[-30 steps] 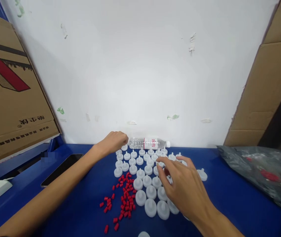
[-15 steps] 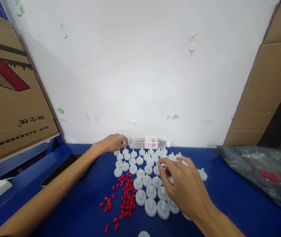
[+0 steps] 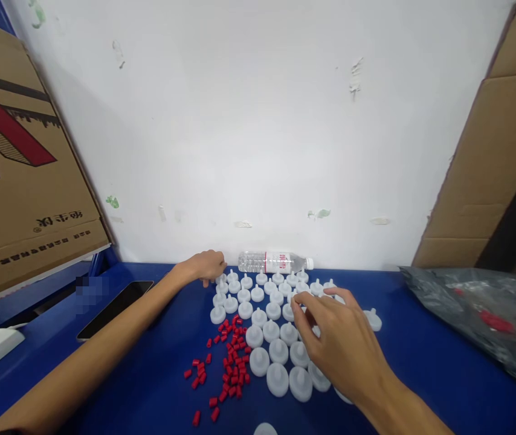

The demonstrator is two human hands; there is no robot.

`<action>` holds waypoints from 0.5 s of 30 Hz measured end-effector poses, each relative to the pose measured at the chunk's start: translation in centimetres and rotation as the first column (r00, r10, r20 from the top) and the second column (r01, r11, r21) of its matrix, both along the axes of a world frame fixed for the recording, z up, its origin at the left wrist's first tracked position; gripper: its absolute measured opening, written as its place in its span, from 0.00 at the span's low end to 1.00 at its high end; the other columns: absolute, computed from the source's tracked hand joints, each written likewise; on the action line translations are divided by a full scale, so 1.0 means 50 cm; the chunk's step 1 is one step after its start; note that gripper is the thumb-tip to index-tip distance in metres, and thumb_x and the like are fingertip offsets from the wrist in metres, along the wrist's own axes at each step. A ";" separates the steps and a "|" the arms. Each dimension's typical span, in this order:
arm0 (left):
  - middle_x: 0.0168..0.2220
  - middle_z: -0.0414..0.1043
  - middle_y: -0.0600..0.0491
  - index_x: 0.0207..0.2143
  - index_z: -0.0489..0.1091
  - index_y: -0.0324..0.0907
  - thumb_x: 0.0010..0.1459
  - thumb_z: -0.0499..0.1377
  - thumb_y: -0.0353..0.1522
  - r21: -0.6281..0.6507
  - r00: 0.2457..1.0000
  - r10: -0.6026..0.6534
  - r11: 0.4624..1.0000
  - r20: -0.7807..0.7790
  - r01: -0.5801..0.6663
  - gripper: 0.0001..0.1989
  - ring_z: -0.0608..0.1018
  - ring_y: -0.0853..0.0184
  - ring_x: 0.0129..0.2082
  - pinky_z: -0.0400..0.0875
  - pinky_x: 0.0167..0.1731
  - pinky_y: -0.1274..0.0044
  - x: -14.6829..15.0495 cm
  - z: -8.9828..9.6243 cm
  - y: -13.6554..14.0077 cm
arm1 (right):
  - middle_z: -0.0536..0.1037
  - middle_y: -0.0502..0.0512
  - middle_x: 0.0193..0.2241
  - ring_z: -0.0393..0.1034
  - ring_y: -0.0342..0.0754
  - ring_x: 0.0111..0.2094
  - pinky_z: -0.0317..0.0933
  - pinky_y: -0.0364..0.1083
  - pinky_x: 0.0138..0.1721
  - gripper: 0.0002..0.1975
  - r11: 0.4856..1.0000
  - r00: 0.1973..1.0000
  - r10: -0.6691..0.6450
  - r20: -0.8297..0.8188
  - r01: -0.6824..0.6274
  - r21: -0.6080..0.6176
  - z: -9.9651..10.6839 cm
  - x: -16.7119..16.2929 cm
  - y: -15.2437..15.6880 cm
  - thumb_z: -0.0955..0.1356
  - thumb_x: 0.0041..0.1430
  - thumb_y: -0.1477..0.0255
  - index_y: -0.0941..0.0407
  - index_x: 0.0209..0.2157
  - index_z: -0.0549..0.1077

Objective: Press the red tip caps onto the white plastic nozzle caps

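Several white plastic caps with small spouts stand in rows on the blue table. A scatter of small red plugs lies just left of them. My left hand reaches to the far left corner of the rows, fingers curled down onto the caps there. My right hand hovers over the right side of the rows, thumb and fingers pinching at a cap; whether it grips one is hidden.
A clear water bottle lies against the white wall behind the caps. A black phone lies at the left, a cardboard box leans above it. A grey plastic bag sits at the right. One white cap sits near the front edge.
My left hand has slid left and down from the bottle's end to the corner of the cap rows. My right hand stayed almost in place, fingers drawing slightly together.
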State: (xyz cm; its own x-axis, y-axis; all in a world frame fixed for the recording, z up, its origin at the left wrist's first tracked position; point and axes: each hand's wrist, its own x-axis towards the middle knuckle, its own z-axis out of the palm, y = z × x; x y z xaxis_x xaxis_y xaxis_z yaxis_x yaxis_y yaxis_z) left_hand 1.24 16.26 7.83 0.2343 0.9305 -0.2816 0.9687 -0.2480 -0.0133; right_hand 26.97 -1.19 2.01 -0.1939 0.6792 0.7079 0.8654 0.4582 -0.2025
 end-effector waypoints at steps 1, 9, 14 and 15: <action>0.34 0.83 0.45 0.41 0.76 0.36 0.68 0.50 0.38 0.005 1.000 -0.011 1.000 0.012 0.011 0.18 0.83 0.64 0.24 0.73 0.29 0.77 0.001 0.000 0.000 | 0.76 0.45 0.22 0.70 0.43 0.23 0.53 0.52 0.54 0.13 1.000 1.000 0.001 0.000 -0.001 -0.003 0.000 0.000 0.000 0.61 0.71 0.72 0.54 0.35 0.75; 0.29 0.82 0.44 0.41 0.78 0.38 0.65 0.51 0.39 0.074 0.997 -0.069 0.995 -0.028 0.071 0.18 0.83 0.58 0.29 0.72 0.33 0.73 -0.006 0.007 -0.001 | 0.75 0.46 0.21 0.68 0.43 0.22 0.55 0.53 0.53 0.13 1.000 1.000 -0.007 0.022 0.007 -0.012 0.002 -0.003 -0.002 0.61 0.72 0.72 0.54 0.35 0.75; 0.37 0.83 0.41 0.46 0.78 0.40 0.64 0.51 0.40 0.126 0.995 -0.075 0.989 -0.060 0.083 0.20 0.83 0.53 0.37 0.73 0.37 0.71 -0.014 0.002 0.008 | 0.75 0.47 0.20 0.67 0.44 0.21 0.56 0.53 0.52 0.14 1.000 1.000 -0.008 0.021 0.008 -0.008 0.002 -0.003 -0.002 0.61 0.72 0.71 0.54 0.35 0.75; 0.39 0.83 0.40 0.47 0.78 0.40 0.64 0.52 0.40 0.134 0.995 -0.076 0.987 -0.065 0.084 0.20 0.83 0.53 0.40 0.73 0.38 0.70 -0.015 0.002 0.009 | 0.75 0.47 0.20 0.67 0.44 0.22 0.56 0.53 0.52 0.14 1.000 1.000 -0.008 0.020 0.008 -0.009 0.002 -0.003 -0.002 0.61 0.72 0.71 0.54 0.35 0.75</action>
State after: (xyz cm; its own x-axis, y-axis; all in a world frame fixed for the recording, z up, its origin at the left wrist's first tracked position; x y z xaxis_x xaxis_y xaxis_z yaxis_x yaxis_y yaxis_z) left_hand 0.50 16.71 7.92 0.2961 0.9401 -0.1687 0.9423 -0.3164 -0.1096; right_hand 26.82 -1.29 2.09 -0.2028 0.6868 0.6979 0.8728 0.4499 -0.1891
